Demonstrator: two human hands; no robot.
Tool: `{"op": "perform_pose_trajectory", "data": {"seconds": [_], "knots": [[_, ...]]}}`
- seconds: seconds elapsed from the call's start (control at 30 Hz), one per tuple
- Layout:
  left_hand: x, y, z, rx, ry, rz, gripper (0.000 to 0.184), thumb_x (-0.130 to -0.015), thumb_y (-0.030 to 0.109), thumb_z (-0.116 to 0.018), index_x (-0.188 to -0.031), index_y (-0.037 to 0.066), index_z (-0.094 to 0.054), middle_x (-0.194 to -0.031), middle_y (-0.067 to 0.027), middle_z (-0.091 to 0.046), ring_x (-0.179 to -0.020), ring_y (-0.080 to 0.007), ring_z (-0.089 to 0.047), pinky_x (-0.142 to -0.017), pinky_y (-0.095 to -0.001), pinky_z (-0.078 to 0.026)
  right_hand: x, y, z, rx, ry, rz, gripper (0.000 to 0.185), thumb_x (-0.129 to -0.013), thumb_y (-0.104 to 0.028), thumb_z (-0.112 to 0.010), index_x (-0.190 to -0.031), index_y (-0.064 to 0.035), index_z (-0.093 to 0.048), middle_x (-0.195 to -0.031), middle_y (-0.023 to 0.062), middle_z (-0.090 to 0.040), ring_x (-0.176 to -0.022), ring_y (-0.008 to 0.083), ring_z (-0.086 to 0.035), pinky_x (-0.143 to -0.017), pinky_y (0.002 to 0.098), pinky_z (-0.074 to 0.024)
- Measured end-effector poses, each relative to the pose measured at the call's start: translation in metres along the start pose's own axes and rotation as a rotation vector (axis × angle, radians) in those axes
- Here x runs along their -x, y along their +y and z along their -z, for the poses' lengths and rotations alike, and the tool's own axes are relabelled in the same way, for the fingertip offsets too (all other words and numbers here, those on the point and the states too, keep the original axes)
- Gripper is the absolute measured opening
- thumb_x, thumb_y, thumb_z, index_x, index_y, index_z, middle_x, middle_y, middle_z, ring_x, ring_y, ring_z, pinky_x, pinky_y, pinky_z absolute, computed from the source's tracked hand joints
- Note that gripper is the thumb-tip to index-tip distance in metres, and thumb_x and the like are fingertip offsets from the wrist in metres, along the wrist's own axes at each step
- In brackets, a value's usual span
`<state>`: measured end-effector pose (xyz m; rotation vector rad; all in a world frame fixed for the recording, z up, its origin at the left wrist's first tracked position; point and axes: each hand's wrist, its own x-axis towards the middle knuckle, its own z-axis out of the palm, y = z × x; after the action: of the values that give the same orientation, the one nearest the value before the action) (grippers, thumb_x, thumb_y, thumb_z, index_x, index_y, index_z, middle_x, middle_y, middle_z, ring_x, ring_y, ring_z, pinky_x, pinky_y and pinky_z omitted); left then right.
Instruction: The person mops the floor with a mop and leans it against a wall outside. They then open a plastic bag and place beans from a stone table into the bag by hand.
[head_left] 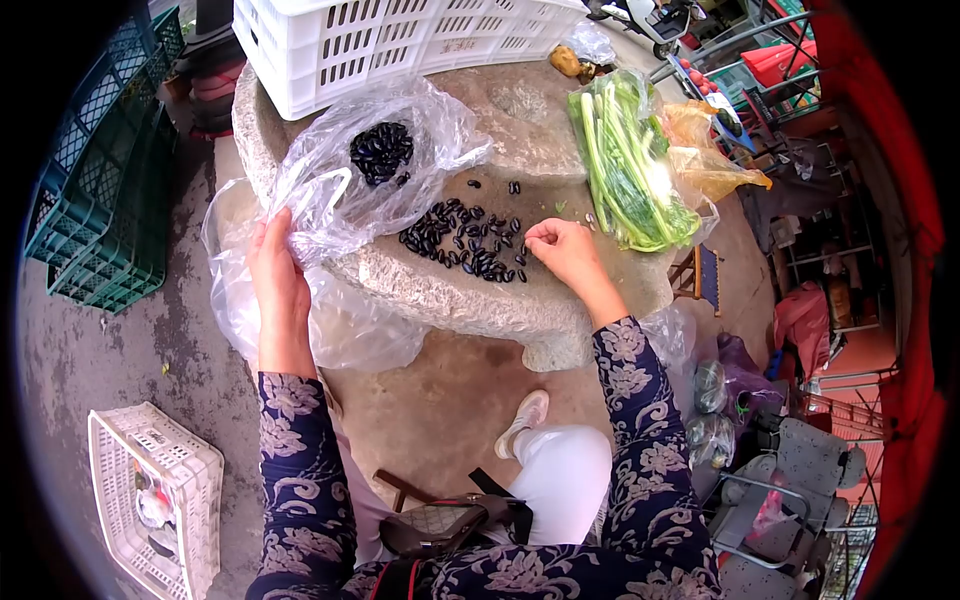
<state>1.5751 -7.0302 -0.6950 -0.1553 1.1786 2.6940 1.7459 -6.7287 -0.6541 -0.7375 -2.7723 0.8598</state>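
My left hand (278, 285) is closed on the near left edge of a clear plastic bag (318, 165). Inside the bag lies a heap of shiny black beans (382, 152). More loose black beans (458, 236) are scattered over the stone slab (450, 298) just in front of the bag. At the right edge of these beans is my right hand (566, 250), its thumb and fingers pinched together. Whether a bean is between the fingertips is too small to make out.
A white plastic crate (400, 50) stands at the slab's back. Leafy green stalks (625, 165) in plastic lie at the right, beside an orange-tinted bag (710, 160). Green crates (110, 200) stand left on the floor, with a white basket (200, 480) lower down.
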Motion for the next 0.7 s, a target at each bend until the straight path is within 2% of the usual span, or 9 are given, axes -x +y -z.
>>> {"op": "perform_pose_trajectory", "data": {"seconds": [0.1,0.2,0.3,0.47,0.57,0.67,0.7], "knots": [[0.000,-0.001,0.002,-0.019,0.009,-0.005,0.020,-0.083,0.008,-0.053,-0.101,-0.001,-0.053,-0.094,-0.0055,-0.058,-0.084,-0.0115,-0.055,-0.075,-0.0234,-0.043,0.006,-0.026,-0.015,0.081,-0.193,-0.133,0.018,-0.067,-0.019,-0.068,-0.072,-0.0022,-0.065,-0.068,0.0129,-0.063,-0.065,0.0227,-0.062,-0.063,0.0317,-0.0481],[0.000,0.000,0.001,-0.031,0.013,-0.011,0.020,-0.084,0.008,-0.052,-0.101,-0.002,-0.053,-0.095,-0.0066,-0.059,-0.085,-0.0123,-0.055,-0.075,-0.0238,-0.043,0.001,-0.029,-0.022,0.087,-0.220,-0.174,0.019,-0.065,-0.021,-0.070,-0.071,-0.0030,-0.065,-0.069,0.0140,-0.063,-0.065,0.0247,-0.062,-0.064,0.0330,-0.0480],[-0.008,-0.005,0.009,-0.014,-0.027,-0.005,0.020,-0.084,0.008,-0.052,-0.101,-0.002,-0.053,-0.096,-0.0084,-0.059,-0.085,-0.0137,-0.057,-0.076,-0.0247,-0.045,-0.004,-0.024,-0.025,0.094,-0.272,-0.124,0.018,-0.065,-0.020,-0.070,-0.071,-0.0037,-0.065,-0.070,0.0143,-0.063,-0.067,0.0244,-0.062,-0.064,0.0330,-0.0480],[-0.010,-0.007,0.012,-0.030,0.001,0.003,0.024,-0.083,0.009,-0.054,-0.103,-0.003,-0.053,-0.100,-0.0109,-0.058,-0.089,-0.0181,-0.057,-0.080,-0.0285,-0.045,-0.008,-0.021,-0.030,0.004,-0.297,-0.143,0.015,-0.061,-0.015,-0.065,-0.070,-0.0032,-0.065,-0.070,0.0141,-0.063,-0.068,0.0236,-0.062,-0.066,0.0323,-0.0482],[-0.010,-0.007,0.012,-0.023,-0.004,0.010,0.023,-0.083,0.009,-0.053,-0.102,-0.003,-0.053,-0.100,-0.0107,-0.058,-0.089,-0.0178,-0.057,-0.080,-0.0282,-0.045,-0.004,-0.023,-0.029,0.044,-0.271,-0.113,0.015,-0.061,-0.016,-0.065,-0.069,-0.0031,-0.063,-0.067,0.0119,-0.063,-0.066,0.0215,-0.061,-0.065,0.0314,-0.0480],[-0.009,-0.005,0.010,-0.021,-0.018,0.004,0.020,-0.083,0.008,-0.052,-0.101,-0.002,-0.053,-0.096,-0.0081,-0.059,-0.087,-0.0149,-0.057,-0.077,-0.0257,-0.044,-0.007,-0.013,-0.022,-0.131,-0.213,-0.139,0.014,-0.061,-0.015,-0.064,-0.068,-0.0027,-0.062,-0.064,0.0081,-0.062,-0.059,0.0168,-0.059,-0.059,0.0292,-0.0475],[-0.008,-0.005,0.009,-0.025,-0.015,-0.004,0.020,-0.083,0.008,-0.052,-0.101,-0.002,-0.053,-0.096,-0.0079,-0.059,-0.087,-0.0148,-0.057,-0.077,-0.0256,-0.044,-0.008,-0.007,-0.012,-0.272,-0.160,-0.233,0.013,-0.063,-0.013,-0.064,-0.068,-0.0024,-0.059,-0.061,0.0051,-0.059,-0.053,0.0114,-0.056,-0.050,0.0259,-0.0452]]}}
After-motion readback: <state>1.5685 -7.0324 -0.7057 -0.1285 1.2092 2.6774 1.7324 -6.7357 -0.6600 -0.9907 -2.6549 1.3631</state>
